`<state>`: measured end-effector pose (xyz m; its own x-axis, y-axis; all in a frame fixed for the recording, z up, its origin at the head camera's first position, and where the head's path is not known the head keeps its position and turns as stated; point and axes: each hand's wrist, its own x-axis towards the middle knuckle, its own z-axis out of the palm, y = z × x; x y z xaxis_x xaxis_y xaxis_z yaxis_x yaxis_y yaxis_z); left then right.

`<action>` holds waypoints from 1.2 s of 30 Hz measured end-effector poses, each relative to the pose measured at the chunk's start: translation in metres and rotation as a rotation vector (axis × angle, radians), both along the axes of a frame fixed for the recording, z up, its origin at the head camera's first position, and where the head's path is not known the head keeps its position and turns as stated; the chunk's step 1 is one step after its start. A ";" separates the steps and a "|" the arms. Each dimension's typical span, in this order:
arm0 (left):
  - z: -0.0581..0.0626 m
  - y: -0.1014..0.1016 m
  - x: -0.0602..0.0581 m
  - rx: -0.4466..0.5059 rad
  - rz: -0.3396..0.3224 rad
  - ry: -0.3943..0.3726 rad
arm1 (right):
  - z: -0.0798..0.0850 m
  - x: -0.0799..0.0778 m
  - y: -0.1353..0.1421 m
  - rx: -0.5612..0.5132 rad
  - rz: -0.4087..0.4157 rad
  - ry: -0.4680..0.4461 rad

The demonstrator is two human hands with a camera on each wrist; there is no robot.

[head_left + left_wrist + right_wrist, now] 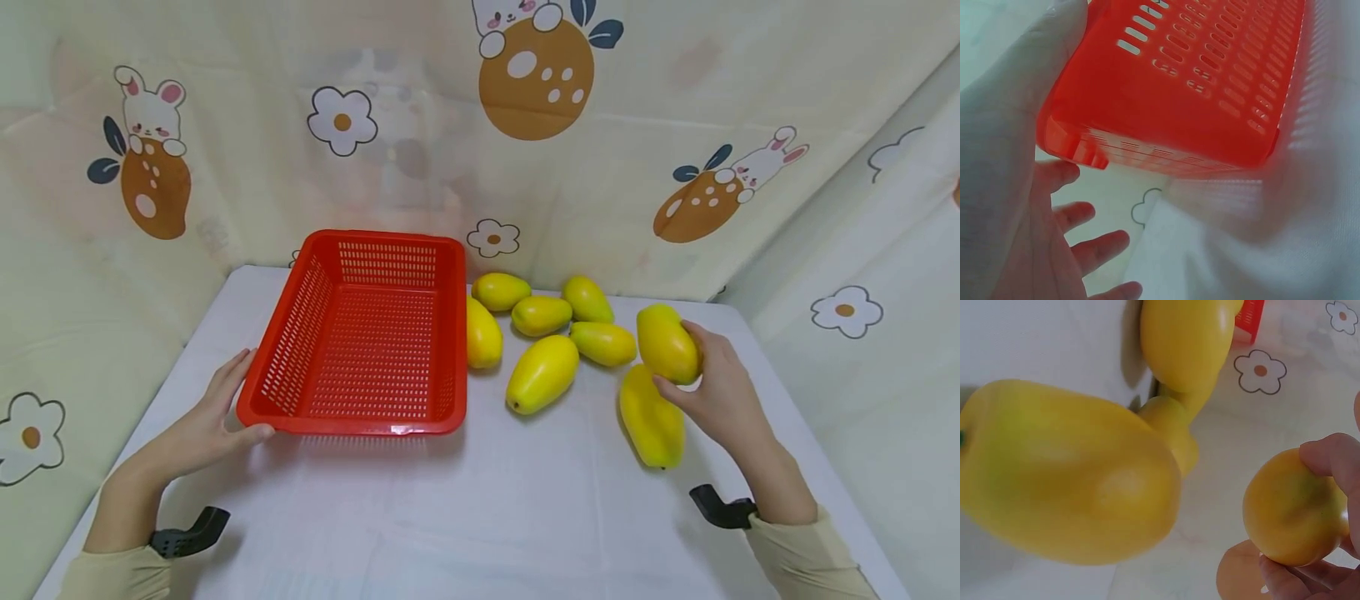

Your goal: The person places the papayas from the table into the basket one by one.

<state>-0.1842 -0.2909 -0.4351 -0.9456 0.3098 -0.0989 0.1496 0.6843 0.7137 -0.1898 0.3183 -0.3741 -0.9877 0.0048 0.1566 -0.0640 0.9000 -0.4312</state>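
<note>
My right hand [723, 392] holds a yellow mango [667, 343] between thumb and fingers, raised over the right side of the table. In the right wrist view the held mango [1294, 506] shows a greenish patch on top. Just below it in the head view lies a larger, ridged yellow fruit [652, 421]. At the front left corner of a red plastic basket [352, 423], my left hand [198, 429] rests with its thumb by the near rim. Its other fingers [1100, 250] are spread and extended beside the basket in the left wrist view. The basket holds nothing.
Several more yellow fruits [543, 375] lie in a loose group right of the basket, one [483, 333] partly hidden behind its wall. The white-covered table [450, 517] meets a patterned curtain [420, 183] at the back, with more curtain on both sides.
</note>
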 end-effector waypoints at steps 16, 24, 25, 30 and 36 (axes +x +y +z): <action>-0.001 0.000 0.000 0.003 0.009 0.016 | 0.012 -0.001 -0.030 -0.010 0.071 0.056; -0.002 0.001 0.000 0.014 0.013 0.023 | 0.015 -0.005 -0.050 -0.016 0.133 0.098; -0.002 0.001 0.000 0.014 0.014 0.021 | 0.015 -0.006 -0.053 -0.018 0.143 0.101; -0.003 0.001 0.000 0.010 0.023 0.015 | 0.015 -0.009 -0.066 -0.030 0.187 0.121; -0.004 -0.001 0.000 0.009 0.029 0.021 | 0.014 -0.012 -0.085 -0.036 0.229 0.141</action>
<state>-0.1841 -0.2915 -0.4393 -0.9560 0.2833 -0.0767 0.1447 0.6823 0.7166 -0.2018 0.2338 -0.3599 -0.9321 -0.2086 0.2962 -0.3260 0.8394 -0.4349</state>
